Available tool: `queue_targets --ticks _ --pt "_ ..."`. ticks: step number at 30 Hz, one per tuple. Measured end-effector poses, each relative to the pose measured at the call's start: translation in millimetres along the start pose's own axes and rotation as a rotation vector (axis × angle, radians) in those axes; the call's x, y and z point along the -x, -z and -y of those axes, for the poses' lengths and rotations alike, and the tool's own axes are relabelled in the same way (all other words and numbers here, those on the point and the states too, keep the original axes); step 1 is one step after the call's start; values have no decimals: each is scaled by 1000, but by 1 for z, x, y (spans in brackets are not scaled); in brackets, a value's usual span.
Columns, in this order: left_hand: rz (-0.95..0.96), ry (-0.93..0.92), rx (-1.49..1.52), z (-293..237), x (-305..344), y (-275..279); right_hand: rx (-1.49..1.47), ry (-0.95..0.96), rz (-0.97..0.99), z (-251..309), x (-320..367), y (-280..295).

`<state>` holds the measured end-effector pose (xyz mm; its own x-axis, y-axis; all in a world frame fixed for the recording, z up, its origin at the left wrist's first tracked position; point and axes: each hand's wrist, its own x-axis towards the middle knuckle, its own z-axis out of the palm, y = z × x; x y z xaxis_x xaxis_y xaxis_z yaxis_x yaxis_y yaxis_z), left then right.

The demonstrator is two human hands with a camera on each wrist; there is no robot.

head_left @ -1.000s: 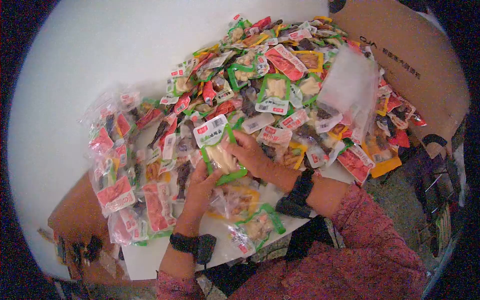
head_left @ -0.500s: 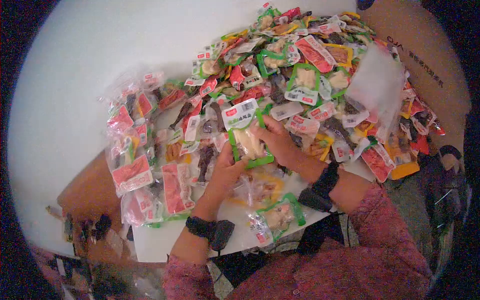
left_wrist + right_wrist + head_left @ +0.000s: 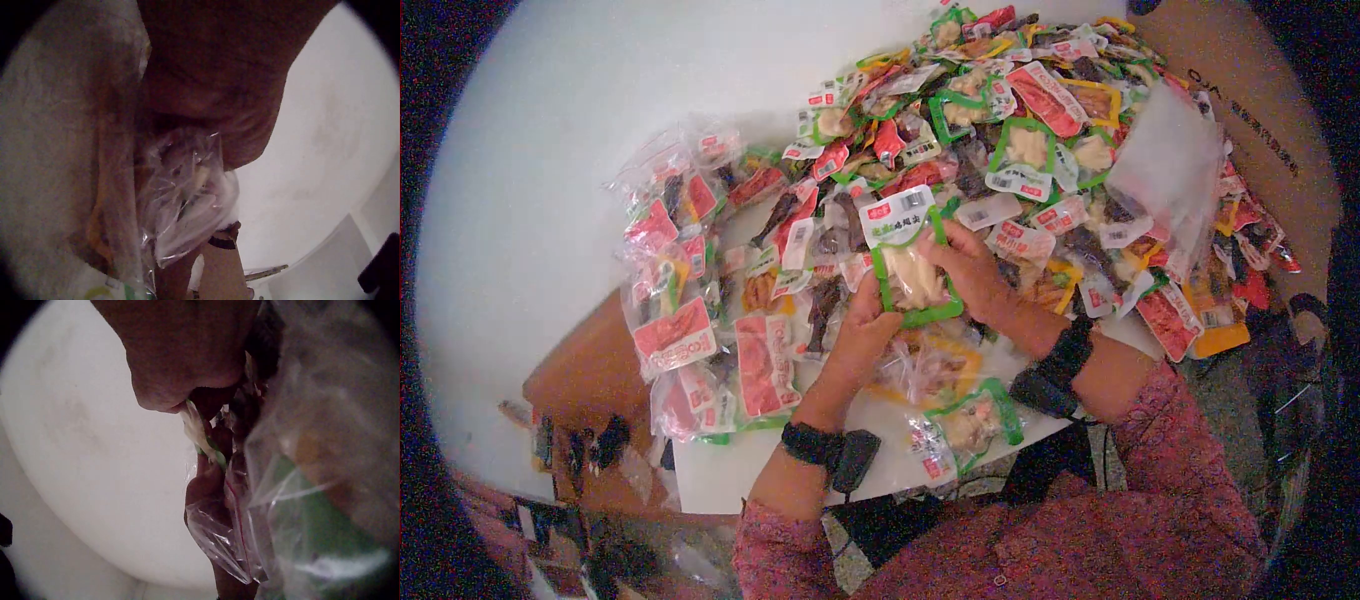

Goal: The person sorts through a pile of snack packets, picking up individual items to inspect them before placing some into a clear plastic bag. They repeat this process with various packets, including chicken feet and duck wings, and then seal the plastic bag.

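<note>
Both hands hold one green-and-white food packet [image 3: 915, 265] in the head view, its printed white top facing up and pale pieces showing through the clear middle. My left hand [image 3: 862, 325] grips the lower left edge with its thumb over the front. At the right edge, my right hand [image 3: 972, 272] pinches the packet, thumb on the front. Just below the hands lie a clear bag with a yellow-edged packet [image 3: 945, 370] and a green-edged packet [image 3: 970, 425]. In the right wrist view, the held packet [image 3: 197, 428] appears edge-on below my right hand.
A large heap of mixed food packets [image 3: 1025, 150] covers the white table [image 3: 600, 180] behind the hands. Clear bags filled with packets [image 3: 670, 335] line the left. Empty clear bags [image 3: 1165, 165] lie on the heap's right side, beside a cardboard box [image 3: 1250, 60].
The head view has swung so that the heap, hands and packet sit farther right and higher in the picture. Both hands keep their hold on the same packet.
</note>
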<state>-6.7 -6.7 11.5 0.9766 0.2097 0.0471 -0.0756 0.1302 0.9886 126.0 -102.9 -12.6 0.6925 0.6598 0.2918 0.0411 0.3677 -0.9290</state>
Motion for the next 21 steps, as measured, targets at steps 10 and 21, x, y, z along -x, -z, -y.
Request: queue_targets --ticks 10,21 --pt "-13 -42 40 0 -1 -4 87 76 -18 -5 -1 2" --pt "-4 -39 11 1 -2 0 45 -15 35 6 3 1"
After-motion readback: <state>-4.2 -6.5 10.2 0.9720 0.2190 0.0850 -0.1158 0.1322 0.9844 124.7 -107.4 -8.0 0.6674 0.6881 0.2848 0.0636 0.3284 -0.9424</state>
